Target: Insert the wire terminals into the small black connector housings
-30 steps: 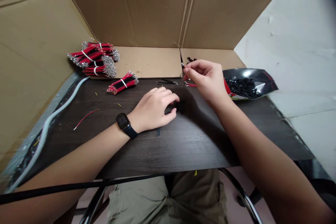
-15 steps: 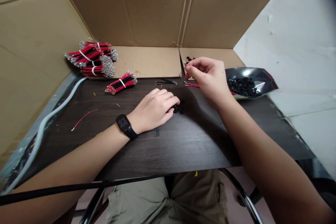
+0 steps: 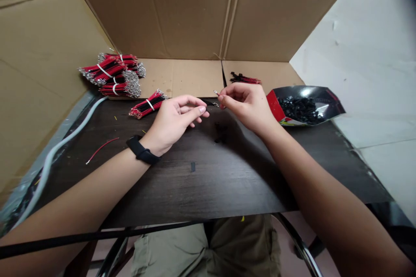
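My right hand [image 3: 245, 104] pinches a red wire [image 3: 217, 93], its silvery crimped end sticking out past the fingertips toward the left. The rest of that wire is hidden in the hand. My left hand [image 3: 178, 119] is raised with thumb and index finger together; what they hold, if anything, I cannot make out. Between and behind the hands, black wires [image 3: 212, 103] with metal ends lie on the table. A small pile of black plastic pieces [image 3: 221, 132] sits on the tabletop below my right hand.
Right of my right hand stands an open black and red container [image 3: 329, 106] of small black pieces. Tied red and black wire bundles [image 3: 118, 75] are stacked back left, with another bundle [image 3: 147, 104] nearer. Wires with black ends [image 3: 245, 78] lie on cardboard. A loose red wire [image 3: 101, 150] lies left.
My left hand has lifted off the black pieces and turned, moving back and left. My right hand has come left and nearer with the red wire, bringing the two hands close together.
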Motion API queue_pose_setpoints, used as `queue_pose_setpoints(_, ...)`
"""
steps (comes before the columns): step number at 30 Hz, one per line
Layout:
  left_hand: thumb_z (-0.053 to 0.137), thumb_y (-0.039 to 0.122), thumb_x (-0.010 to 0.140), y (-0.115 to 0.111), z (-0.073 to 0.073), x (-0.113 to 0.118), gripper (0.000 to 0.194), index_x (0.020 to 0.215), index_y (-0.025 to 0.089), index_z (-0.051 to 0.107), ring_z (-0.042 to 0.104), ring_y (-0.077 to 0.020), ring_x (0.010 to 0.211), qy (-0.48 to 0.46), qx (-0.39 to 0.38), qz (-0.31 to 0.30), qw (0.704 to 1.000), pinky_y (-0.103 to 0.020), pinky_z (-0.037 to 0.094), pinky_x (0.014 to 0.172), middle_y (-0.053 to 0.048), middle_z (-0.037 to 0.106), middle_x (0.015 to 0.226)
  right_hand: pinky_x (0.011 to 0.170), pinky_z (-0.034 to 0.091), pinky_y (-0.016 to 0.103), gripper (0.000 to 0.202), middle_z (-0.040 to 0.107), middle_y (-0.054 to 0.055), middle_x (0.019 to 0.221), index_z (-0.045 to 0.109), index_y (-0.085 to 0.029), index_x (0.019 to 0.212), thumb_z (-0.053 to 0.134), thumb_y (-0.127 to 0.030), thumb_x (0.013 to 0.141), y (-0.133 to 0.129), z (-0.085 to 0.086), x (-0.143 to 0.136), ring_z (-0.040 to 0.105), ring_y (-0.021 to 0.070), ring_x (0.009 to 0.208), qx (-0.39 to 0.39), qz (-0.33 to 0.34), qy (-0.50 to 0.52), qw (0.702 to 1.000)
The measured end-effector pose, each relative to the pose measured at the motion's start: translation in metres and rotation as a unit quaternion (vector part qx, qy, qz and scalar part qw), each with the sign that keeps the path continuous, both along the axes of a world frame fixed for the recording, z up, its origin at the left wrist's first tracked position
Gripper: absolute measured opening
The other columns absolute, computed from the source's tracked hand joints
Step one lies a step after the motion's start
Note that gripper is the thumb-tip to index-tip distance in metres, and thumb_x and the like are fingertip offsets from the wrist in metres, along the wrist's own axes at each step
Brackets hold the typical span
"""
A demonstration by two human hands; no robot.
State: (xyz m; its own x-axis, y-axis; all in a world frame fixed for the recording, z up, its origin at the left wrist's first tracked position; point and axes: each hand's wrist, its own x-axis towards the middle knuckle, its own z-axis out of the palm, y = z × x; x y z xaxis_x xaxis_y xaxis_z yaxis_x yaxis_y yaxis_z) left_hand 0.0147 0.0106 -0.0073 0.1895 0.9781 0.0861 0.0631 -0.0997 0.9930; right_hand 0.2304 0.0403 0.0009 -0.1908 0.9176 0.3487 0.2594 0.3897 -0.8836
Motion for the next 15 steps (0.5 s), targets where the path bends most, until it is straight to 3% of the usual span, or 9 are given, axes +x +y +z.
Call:
queue_pose_setpoints(3, 0.084, 0.031, 0.092, 0.0028, 0.0007, -0.0037, 0.015, 0.098, 0.018, 0.083, 0.068, -0.0137, 0.072, -0.022, -0.045, 0.008, 0.999, -0.023, 0.050, 0.061, -0.010, 0.082, 0.097, 0.069, 0.046, 0.032, 0.008, 0.076, 0.003, 0.080, 0.076, -0.016, 0.086, 0.072, -0.024, 0.087, -0.0020, -0.0008, -0.0006, 0.062, 0.0142, 0.071, 0.008, 0.019, -0.021, 1.000)
queue_pose_setpoints(7, 0.081, 0.031, 0.094, 0.0055, -0.0013, -0.0076, 0.019, 0.107, 0.017, 0.086, 0.073, -0.0143, 0.083, -0.066, -0.107, 0.012, 0.992, -0.022, 0.055, 0.066, -0.013, 0.083, 0.110, 0.069, 0.044, 0.031, 0.012, 0.077, 0.004, 0.081, 0.077, -0.016, 0.085, 0.071, -0.026, 0.089, -0.0034, -0.0013, -0.0021, 0.060, 0.0140, 0.071, 0.004, 0.022, -0.050, 0.999)
queue_pose_setpoints(15, 0.083, 0.024, 0.094, 0.0038, 0.0005, -0.0047, 0.017, 0.108, 0.016, 0.085, 0.075, -0.0134, 0.082, -0.047, -0.097, 0.022, 0.994, -0.019, 0.054, 0.064, -0.014, 0.083, 0.113, 0.068, 0.041, 0.031, 0.016, 0.075, 0.004, 0.076, 0.078, -0.014, 0.087, 0.071, -0.028, 0.089, -0.0035, -0.0057, -0.0057, 0.058, 0.0143, 0.068, -0.008, 0.044, -0.083, 0.996)
